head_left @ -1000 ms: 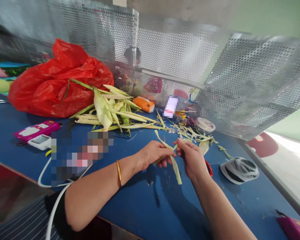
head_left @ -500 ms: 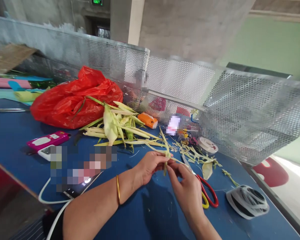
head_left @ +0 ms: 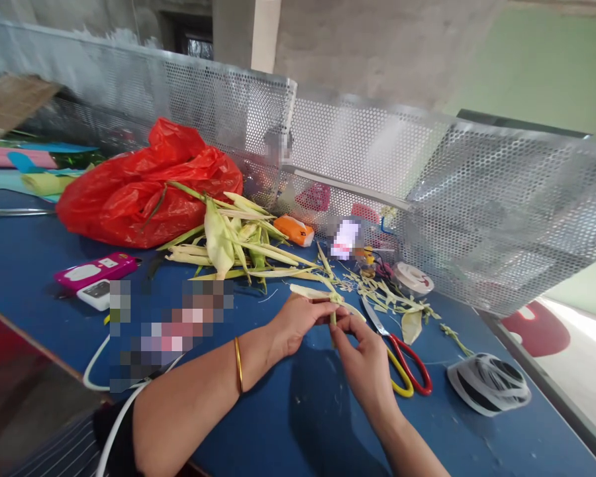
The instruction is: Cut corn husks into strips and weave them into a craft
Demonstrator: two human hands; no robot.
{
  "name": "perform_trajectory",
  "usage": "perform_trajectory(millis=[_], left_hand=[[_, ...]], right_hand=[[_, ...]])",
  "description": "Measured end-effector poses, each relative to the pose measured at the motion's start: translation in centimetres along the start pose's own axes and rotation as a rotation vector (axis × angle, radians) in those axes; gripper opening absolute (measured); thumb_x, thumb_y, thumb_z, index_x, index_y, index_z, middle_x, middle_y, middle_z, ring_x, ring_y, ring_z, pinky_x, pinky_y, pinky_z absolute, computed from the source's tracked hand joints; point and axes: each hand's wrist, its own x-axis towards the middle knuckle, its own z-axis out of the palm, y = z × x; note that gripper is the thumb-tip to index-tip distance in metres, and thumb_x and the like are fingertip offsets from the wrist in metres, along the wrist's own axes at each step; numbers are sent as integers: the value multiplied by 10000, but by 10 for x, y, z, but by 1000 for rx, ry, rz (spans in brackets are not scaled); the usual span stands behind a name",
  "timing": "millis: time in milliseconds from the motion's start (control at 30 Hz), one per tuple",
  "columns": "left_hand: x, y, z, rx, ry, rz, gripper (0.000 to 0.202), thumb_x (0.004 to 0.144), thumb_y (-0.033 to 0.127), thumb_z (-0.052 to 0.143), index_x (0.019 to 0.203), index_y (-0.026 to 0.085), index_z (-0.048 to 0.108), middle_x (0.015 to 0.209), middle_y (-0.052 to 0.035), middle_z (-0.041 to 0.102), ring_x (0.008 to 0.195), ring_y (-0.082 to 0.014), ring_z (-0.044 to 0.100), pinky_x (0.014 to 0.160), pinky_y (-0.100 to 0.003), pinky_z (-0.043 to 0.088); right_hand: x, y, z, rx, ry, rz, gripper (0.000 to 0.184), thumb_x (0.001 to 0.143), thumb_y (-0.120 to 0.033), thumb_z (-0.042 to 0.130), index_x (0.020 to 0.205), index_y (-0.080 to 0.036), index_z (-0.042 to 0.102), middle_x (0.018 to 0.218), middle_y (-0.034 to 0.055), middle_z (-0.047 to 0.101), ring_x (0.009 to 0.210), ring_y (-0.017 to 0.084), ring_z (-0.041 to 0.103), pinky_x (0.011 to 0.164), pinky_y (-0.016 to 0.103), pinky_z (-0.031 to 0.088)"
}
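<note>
Between my two hands is a small piece made of pale green husk strips (head_left: 314, 292), its ends sticking out to the left and upward. My left hand (head_left: 298, 322) pinches it near its middle with thumb and fingers. From the right, my right hand (head_left: 362, 354) grips the lower part, fingertips close to the left ones. Just right of my right hand lie scissors (head_left: 406, 366) with red and yellow handles, blades pointing away. Beyond my hands is a pile of corn husks (head_left: 218, 246), with small husk scraps (head_left: 372, 289) scattered to its right.
A red plastic bag (head_left: 144, 192) sits behind the husks at left. A spool of wire or thread (head_left: 489, 384) and a white tape roll (head_left: 413, 278) are at right. Nearer left are a magenta device (head_left: 97, 271) and a white cable (head_left: 93, 371). Perforated metal panels (head_left: 352, 146) border the table.
My hands have stayed together on the husk piece, its strips now lying lower and pointing more to the left. The right hand has shifted slightly, showing more of the scissors. The view has tilted slightly.
</note>
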Motion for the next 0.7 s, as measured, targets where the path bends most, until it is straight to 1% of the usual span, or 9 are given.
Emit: perform_trajectory(millis=[100,267,333,400,467,567,600,633,700], left_hand=[[-1,2,1,-29,-1,1,242,544,276,846,694,121,738,762,-62,727,779,-162,660,837,-285,501],[0,3,0,-12,8,13,224,547,256,837,697,129,731,769,-42,715,739,-139,642,766,-263,501],[0,3,-1,-14,19,-16,215,560,245,826,710,125,729,763,-40,710,713,-129,634,739,-253,496],[1,2,-2,-41,20,-59,200,586,241,809,719,119,724,757,-41,706,709,-125,636,726,-243,491],[2,2,-4,-67,9,-86,170,616,230,790,716,114,716,753,-41,704,717,-119,636,720,-227,486],[2,4,-5,-87,0,-143,146,653,208,762,742,103,716,741,-45,701,693,-118,634,718,-232,493],[3,5,-5,-91,2,-174,144,660,200,752,757,99,717,737,-48,700,674,-119,633,712,-240,496],[3,6,-5,-100,2,-210,142,663,191,741,766,96,716,731,-48,696,651,-118,628,698,-245,498],[4,7,-4,-137,4,-267,119,647,158,727,747,97,704,696,-33,673,601,-101,599,654,-239,487]], right_hand=[[1,-3,-1,26,-17,-22,291,848,-392,549,614,-227,500,631,-9,551,593,165,478,566,277,381],[1,-7,-1,75,-61,-95,273,842,-343,544,603,-225,483,721,17,591,695,185,537,630,280,411],[0,-8,-2,56,-88,-109,273,851,-332,539,607,-225,484,743,22,599,709,186,554,622,275,407],[-1,-9,-5,-11,-111,-123,291,888,-343,510,622,-227,495,726,18,591,665,175,549,594,270,394],[1,-9,-12,-144,-35,-174,308,924,-382,483,661,-229,526,725,22,598,641,174,546,601,281,389],[8,-4,-23,-365,206,-270,268,898,-478,539,855,-224,614,900,80,672,829,250,608,731,337,407],[11,-2,-25,-396,212,-272,283,887,-494,555,911,-221,624,941,89,686,876,271,615,759,350,407],[13,0,-26,-394,156,-253,293,891,-501,549,934,-222,631,934,84,699,873,272,625,753,346,410],[15,3,-26,-336,-25,-176,306,934,-490,482,865,-235,635,780,39,701,721,227,627,649,302,401]])
